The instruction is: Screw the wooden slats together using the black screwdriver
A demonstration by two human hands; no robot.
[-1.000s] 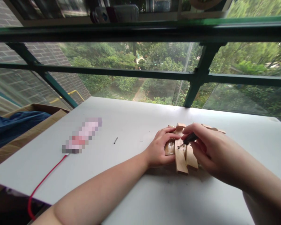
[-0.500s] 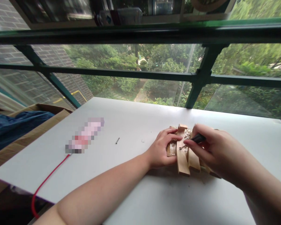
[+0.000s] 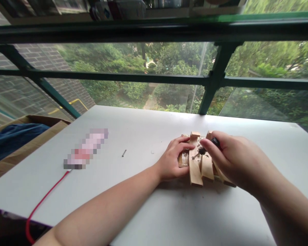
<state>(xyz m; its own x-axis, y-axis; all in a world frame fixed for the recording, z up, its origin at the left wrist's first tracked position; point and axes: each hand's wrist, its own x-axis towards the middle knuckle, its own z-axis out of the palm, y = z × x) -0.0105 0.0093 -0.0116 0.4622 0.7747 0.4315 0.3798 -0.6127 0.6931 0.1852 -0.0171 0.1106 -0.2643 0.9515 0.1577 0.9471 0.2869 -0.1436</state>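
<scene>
Wooden slats point(image 3: 195, 174) sit side by side on a base partly covered in clear plastic, on the white table. My left hand point(image 3: 170, 160) grips the left end of this wooden assembly, fingertips over the nearest slat and thumb along its side. My right hand point(image 3: 237, 160) is closed round the black handle of a screwdriver point(image 3: 202, 150). The screwdriver slants down to the left, its tip at a small dark spot on the left slat. A screw head point(image 3: 206, 156) shows in the middle slat. My right hand hides part of the assembly's right side.
A loose screw point(image 3: 124, 153) lies left of my hands on the table point(image 3: 149, 205). Farther left is a blurred-out pinkish object point(image 3: 88, 148) with a red cable point(image 3: 47, 200). A cardboard box point(image 3: 48, 133) with blue cloth stands beside the table. Green window bars point(image 3: 123, 78) run behind.
My right hand has shifted its grip on the screwdriver, now wrapped higher round a more upright handle. The left hand keeps its hold. The whole view has shifted slightly.
</scene>
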